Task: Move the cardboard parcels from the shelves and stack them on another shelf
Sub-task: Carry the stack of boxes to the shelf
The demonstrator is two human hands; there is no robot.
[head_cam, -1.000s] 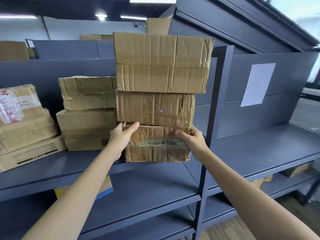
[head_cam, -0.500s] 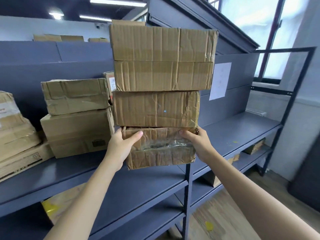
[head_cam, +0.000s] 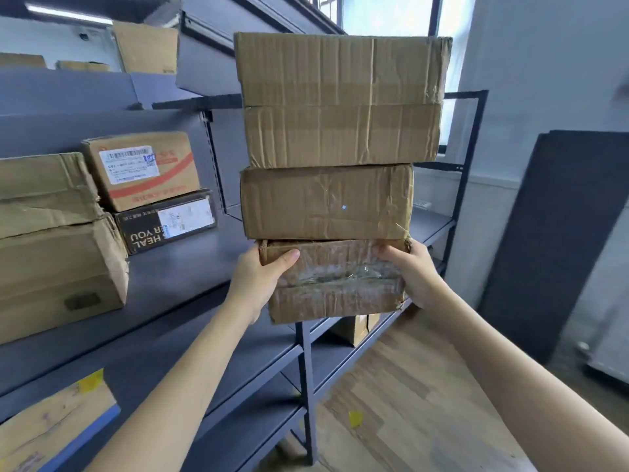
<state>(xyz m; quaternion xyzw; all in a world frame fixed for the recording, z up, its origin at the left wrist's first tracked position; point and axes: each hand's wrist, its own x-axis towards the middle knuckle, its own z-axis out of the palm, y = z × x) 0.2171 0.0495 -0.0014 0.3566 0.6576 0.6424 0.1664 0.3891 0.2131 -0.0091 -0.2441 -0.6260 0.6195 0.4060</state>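
- Cardboard, creased and glazed with clear tape, makes up the bottom parcel (head_cam: pixel 335 281), and both hands hold it by its ends.
- On the left hand (head_cam: pixel 258 281) the grip is closed round the parcel's left end: the thumb lies across the front face and the fingers go behind, out of sight.
- On the right hand (head_cam: pixel 413 272) the grip mirrors it, thumb on the front near the top right corner, fingers wrapped round the right end.
- Stacked on that parcel is the middle parcel (head_cam: pixel 326 202), and on top of that sits the large top parcel (head_cam: pixel 342 100), wider than the two below.
- All three are held in the air as one stack, in front of the grey shelf (head_cam: pixel 190 281) near its upright post (head_cam: pixel 308 386).
- Left of the stack, on that shelf, stand two plain brown boxes (head_cam: pixel 51 240), one on the other.
- Just behind them a labelled box with a red stripe (head_cam: pixel 143 170) rests on a black box (head_cam: pixel 166 219) with white lettering.
- More cardboard shows on the lower shelves, including a small box (head_cam: pixel 355 328) below the stack.
- A dark panel (head_cam: pixel 558 240) leans against the wall at the right, above the wooden floor (head_cam: pixel 408 386).
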